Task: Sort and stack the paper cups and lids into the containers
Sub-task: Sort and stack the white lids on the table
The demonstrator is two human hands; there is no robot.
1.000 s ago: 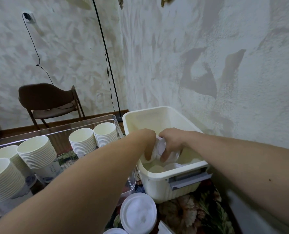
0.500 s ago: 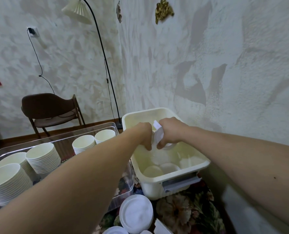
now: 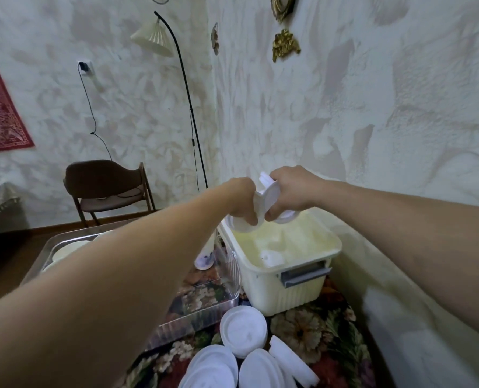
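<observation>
Pale, mottled plaster walls [image 3: 358,88] met in a corner just right of a black floor lamp [image 3: 186,99] with a pleated cream shade. Left of the lamp stood a dark wooden chair [image 3: 106,189] on a brown floor, below a wall socket [image 3: 85,66]. A red patterned cloth [image 3: 0,113] hung farther left, and gilt ornaments [image 3: 284,46] to the lamp's right.
</observation>
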